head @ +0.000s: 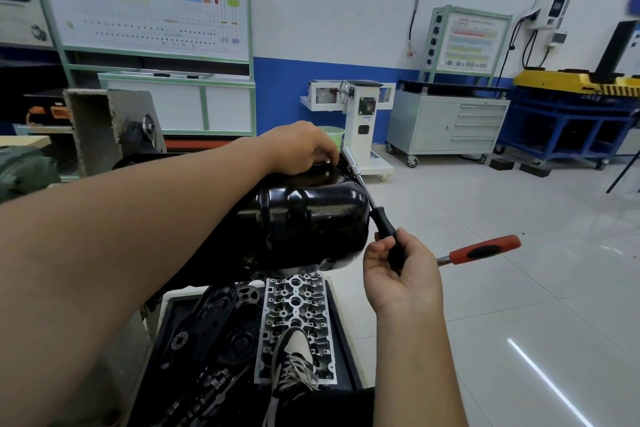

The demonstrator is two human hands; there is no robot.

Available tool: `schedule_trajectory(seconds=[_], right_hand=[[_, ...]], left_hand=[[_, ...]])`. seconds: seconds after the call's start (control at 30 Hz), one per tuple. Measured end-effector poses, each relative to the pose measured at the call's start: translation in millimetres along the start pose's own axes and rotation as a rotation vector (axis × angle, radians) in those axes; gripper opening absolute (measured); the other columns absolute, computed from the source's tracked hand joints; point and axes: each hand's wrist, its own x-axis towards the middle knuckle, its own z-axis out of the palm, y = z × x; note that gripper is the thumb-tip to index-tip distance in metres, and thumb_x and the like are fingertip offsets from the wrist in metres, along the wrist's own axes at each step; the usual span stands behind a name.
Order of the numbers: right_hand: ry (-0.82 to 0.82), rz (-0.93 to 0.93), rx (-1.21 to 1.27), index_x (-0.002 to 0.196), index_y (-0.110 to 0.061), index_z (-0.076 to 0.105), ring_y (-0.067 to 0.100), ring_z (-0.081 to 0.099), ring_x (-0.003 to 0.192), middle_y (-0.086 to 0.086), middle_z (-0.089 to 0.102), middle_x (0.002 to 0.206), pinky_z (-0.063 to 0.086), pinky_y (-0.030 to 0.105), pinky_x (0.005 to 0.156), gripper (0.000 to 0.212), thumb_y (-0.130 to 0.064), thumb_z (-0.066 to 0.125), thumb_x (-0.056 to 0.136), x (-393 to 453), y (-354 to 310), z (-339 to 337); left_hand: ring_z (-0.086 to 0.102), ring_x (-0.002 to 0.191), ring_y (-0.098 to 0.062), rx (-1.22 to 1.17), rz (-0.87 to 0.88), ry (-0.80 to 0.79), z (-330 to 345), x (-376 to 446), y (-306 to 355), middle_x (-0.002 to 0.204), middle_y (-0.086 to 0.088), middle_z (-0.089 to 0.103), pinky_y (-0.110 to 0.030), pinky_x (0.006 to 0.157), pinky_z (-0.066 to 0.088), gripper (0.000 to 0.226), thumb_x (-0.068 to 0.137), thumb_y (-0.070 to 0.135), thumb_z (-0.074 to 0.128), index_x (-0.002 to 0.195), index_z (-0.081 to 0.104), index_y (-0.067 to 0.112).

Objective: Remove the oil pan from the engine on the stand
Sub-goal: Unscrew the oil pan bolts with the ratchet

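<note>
Here, left to right:
Left hand point(300, 148): reached across to the far top of the oil pan point(311, 215), fingers curled as if pinching a small brass-coloured bolt point(327, 160) at the rim; the grip itself was partly hidden.
Oil pan: black and glossy, on the engine at centre, above the tray point(349, 340) holding a cylinder head point(294, 315).
Driver point(372, 204): long axis ran from the far rim, right of the left hand, toward the near right.
Right hand point(401, 270): near right, fingers wrapped on the driver's black handle and a red-handled ratchet point(485, 250).
Relation: the pan's far-right rim lay between both hands; the left was nearer.
</note>
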Motion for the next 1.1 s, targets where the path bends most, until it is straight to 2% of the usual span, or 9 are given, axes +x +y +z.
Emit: schedule_trajectory(seconds=[0.13,0.2,0.33,0.5,0.53,0.67,0.87,0.97,1.1], right_hand=[[0.001,0.002,0.003,0.103,-0.003,0.063,0.015,0.056,0.066,0.011,0.064,0.084,0.051,0.021,0.048,0.009,0.001,0.065,0.095,0,0,0],[0.0,0.007,0.006,0.1,-0.004,0.063,0.015,0.056,0.066,0.011,0.063,0.083,0.051,0.021,0.048,0.007,0.001,0.065,0.095,0,-1,1],[-0.006,0.011,0.008,0.103,-0.004,0.061,0.014,0.055,0.064,0.01,0.061,0.08,0.05,0.021,0.047,0.011,0.002,0.064,0.095,0,0,0],[0.0,0.012,-0.001,0.106,-0.004,0.06,0.013,0.055,0.064,0.011,0.061,0.083,0.05,0.021,0.047,0.012,0.001,0.063,0.096,1,0,0],[0.0,0.014,0.001,0.105,-0.004,0.06,0.013,0.055,0.062,0.012,0.062,0.084,0.05,0.021,0.047,0.011,0.001,0.063,0.096,1,0,0],[0.003,0.008,-0.017,0.1,-0.005,0.059,0.012,0.055,0.058,0.012,0.062,0.087,0.051,0.021,0.048,0.007,0.0,0.063,0.096,2,0,0],[0.014,0.003,-0.013,0.103,-0.004,0.06,0.012,0.056,0.058,0.013,0.063,0.092,0.05,0.02,0.046,0.008,0.0,0.063,0.096,2,0,0],[0.019,0.005,-0.001,0.1,-0.004,0.061,0.013,0.056,0.059,0.012,0.064,0.085,0.05,0.02,0.046,0.006,0.0,0.063,0.096,1,-1,0],[0.025,-0.002,-0.005,0.099,-0.003,0.061,0.012,0.055,0.057,0.012,0.063,0.084,0.049,0.02,0.046,0.004,0.0,0.062,0.097,1,0,2]], left_hand=[[0.057,0.098,-0.015,-0.019,-0.027,0.049,1,1,-1,0.095,0.02,0.061,-0.048,0.092,0.053,0.014,0.099,0.023,0.065,0.109,0.068,0.032],[0.058,0.097,-0.015,-0.064,-0.025,0.038,1,-1,-1,0.097,0.024,0.061,-0.047,0.094,0.052,0.014,0.099,0.022,0.065,0.111,0.066,0.03],[0.061,0.11,-0.02,-0.062,-0.022,-0.013,1,0,-1,0.115,0.007,0.068,-0.048,0.102,0.049,0.023,0.104,0.02,0.058,0.112,0.074,0.034],[0.06,0.099,-0.015,-0.055,-0.035,0.037,2,1,-1,0.098,0.021,0.063,-0.048,0.095,0.052,0.014,0.099,0.023,0.066,0.108,0.067,0.034],[0.06,0.099,-0.014,-0.071,-0.029,0.032,1,0,-1,0.099,0.023,0.063,-0.047,0.096,0.051,0.016,0.098,0.023,0.066,0.11,0.067,0.033],[0.06,0.111,-0.018,-0.04,-0.008,-0.017,0,-1,1,0.119,0.007,0.069,-0.046,0.103,0.048,0.024,0.102,0.021,0.061,0.117,0.073,0.035],[0.059,0.108,-0.021,0.015,-0.001,0.004,-3,0,5,0.113,0.004,0.067,-0.049,0.098,0.049,0.018,0.101,0.02,0.062,0.109,0.073,0.031],[0.057,0.108,-0.02,0.042,0.015,-0.001,-3,-1,7,0.114,0.003,0.067,-0.05,0.098,0.048,0.016,0.1,0.019,0.064,0.107,0.073,0.029],[0.059,0.098,-0.017,0.014,0.01,0.056,-5,-1,9,0.099,0.014,0.06,-0.049,0.088,0.053,0.019,0.094,0.019,0.071,0.094,0.061,0.036]])
